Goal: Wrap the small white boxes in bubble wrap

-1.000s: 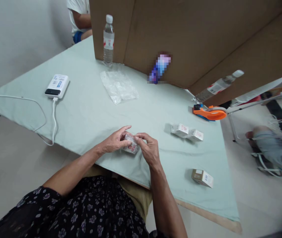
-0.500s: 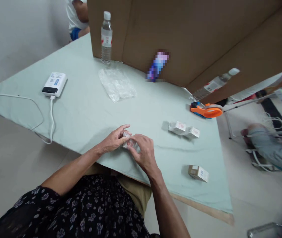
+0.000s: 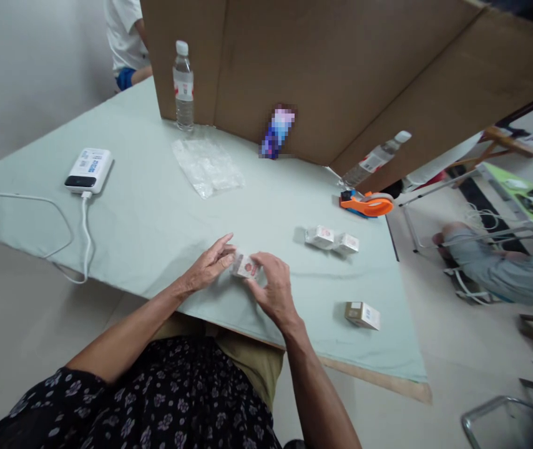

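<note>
Overhead, cardboard wall (image 3: 341,68) behind green-clothed table (image 3: 154,212).

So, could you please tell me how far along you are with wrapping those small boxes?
Two wrapped boxes lie side by side on the table, apparently done. The left hand and right hand hold a third small box between them, its wrap seemingly being closed. One plain box near the table edge looks unwrapped, so it seems left.

At the frame's centre, the left hand (image 3: 208,268) and right hand (image 3: 271,288) together pinch a small white box (image 3: 244,267) just above the pale green surface (image 3: 154,212). Two wrapped boxes (image 3: 332,239) lie right of centre, with a brown-topped box (image 3: 362,315) nearer the lower right edge.
</note>
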Tool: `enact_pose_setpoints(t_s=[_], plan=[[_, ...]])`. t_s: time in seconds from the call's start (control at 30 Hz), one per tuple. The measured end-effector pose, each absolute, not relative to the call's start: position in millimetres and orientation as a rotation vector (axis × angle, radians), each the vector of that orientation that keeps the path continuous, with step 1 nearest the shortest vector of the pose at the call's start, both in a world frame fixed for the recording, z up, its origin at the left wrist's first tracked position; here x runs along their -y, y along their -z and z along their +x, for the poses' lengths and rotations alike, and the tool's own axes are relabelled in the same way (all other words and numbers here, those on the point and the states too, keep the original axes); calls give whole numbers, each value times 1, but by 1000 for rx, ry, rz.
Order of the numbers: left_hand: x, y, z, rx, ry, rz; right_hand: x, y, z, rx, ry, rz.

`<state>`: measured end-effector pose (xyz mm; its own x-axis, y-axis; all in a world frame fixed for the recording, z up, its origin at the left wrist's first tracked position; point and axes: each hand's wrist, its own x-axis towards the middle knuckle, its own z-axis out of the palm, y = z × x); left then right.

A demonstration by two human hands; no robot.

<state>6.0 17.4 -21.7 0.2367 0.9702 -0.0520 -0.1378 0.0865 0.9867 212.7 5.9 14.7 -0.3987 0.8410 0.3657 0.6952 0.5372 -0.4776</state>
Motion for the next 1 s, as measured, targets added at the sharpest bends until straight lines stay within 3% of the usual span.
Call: enact_pose_setpoints(t_s=[0.43, 0.77, 1.0], plan=[[-13, 24, 9, -1068, -1078, 1203, -36, -30, 407, 1747, -219, -1829], [-10, 27, 8, -1159, -1015, 1306, -66, -11, 445, 1770, -327, -1974], [-9, 27, 9, -1161, -1021, 1316, -66, -9, 450, 1851, -180, -2038]])
